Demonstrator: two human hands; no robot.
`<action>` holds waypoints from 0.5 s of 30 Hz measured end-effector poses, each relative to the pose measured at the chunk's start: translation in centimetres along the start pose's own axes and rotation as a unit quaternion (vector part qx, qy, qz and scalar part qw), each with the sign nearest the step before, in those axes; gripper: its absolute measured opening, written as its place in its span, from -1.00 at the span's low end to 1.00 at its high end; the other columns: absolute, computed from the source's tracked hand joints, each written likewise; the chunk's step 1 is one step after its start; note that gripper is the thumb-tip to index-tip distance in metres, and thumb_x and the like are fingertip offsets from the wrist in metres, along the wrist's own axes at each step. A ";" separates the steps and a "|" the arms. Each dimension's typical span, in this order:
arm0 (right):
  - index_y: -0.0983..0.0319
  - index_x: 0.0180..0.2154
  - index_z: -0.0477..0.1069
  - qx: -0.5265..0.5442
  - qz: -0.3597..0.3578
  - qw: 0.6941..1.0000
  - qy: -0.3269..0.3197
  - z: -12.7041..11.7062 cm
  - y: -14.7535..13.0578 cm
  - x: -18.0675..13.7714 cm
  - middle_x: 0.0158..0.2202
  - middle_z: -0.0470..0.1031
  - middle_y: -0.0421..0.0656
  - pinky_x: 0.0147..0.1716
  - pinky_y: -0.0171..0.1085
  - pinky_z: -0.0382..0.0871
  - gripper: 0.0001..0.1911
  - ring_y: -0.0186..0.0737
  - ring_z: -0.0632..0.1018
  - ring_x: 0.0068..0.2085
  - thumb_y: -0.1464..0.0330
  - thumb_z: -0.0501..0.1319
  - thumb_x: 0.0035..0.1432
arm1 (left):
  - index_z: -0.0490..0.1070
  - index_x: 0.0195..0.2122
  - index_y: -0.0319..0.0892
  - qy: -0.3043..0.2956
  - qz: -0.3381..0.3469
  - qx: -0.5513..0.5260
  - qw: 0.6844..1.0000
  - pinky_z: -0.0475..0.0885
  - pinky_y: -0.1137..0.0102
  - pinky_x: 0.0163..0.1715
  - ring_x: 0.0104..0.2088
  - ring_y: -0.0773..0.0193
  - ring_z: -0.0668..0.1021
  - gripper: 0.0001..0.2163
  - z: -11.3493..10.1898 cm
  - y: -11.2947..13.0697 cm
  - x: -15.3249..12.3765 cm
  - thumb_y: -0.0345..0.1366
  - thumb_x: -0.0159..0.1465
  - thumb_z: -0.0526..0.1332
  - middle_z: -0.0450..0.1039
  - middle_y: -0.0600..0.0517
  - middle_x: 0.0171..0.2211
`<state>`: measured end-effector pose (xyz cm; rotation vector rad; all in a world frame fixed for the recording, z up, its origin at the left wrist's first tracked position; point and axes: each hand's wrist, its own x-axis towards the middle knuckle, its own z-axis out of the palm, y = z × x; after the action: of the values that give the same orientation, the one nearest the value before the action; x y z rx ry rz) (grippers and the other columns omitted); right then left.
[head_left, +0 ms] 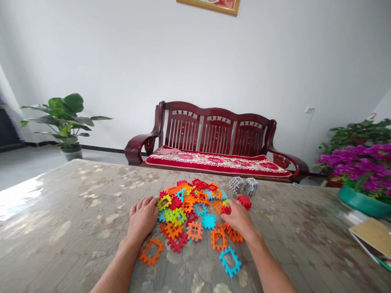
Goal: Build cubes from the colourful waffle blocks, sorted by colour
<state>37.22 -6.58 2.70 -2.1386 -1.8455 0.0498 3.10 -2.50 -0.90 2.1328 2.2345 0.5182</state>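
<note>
Showing a patterned desk (79,219) bearing a heap of notched plastic pieces (208,221) between the left hand (143,215), laid palm-down and loosely extended at one edge, and the right hand (241,218), curved at the other in a grip too hidden to tell, near two grey bumpy balls (251,186) and a red piece (245,202).

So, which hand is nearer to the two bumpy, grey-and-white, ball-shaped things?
Right. The right hand is on the near side of the grey-and-white balls; the left hand is farther off, at the left edge of the multicoloured plastic pile.
</note>
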 end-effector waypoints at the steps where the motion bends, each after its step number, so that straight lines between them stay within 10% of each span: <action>1: 0.23 -0.11 0.51 0.024 -0.009 1.000 0.016 0.0 0.2 0.3 -0.15 0.54 -0.01 -0.09 -0.20 0.36 -0.63 -0.03 0.55 -0.10 0.32 0.25 -0.01 | 0.39 0.18 0.01 0.000 0.001 0.000 1.000 0.10 0.06 0.26 0.27 0.08 0.32 -0.56 0.0 0.0 0.0 -0.31 0.35 -0.07 0.38 -0.01 0.23; 9: 0.29 -0.06 0.50 0.143 0.011 0.958 0.249 -0.7 5.3 3.0 -0.13 0.53 0.03 -0.03 -0.10 0.37 -0.52 -0.01 0.52 -0.10 0.19 0.21 -0.01 | 0.39 0.17 0.02 0.006 0.005 0.007 1.000 0.15 0.09 0.23 0.25 0.11 0.35 -0.57 -0.2 0.0 -0.1 -0.30 0.35 -0.06 0.39 -0.02 0.22; 15: 0.30 -0.12 0.53 0.112 0.062 0.955 0.269 0.4 8.9 3.2 -0.17 0.55 0.06 -0.03 -0.05 0.37 -0.55 0.04 0.52 -0.11 0.20 0.21 -0.04 | 0.39 0.18 0.03 -0.001 0.005 0.014 1.000 0.15 0.09 0.23 0.26 0.10 0.33 -0.57 -0.1 0.0 0.0 -0.30 0.36 -0.08 0.38 0.00 0.23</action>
<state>46.18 -4.39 0.57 -1.8679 -1.3258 -0.2578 3.03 -2.52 -0.77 2.1582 2.2444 0.4872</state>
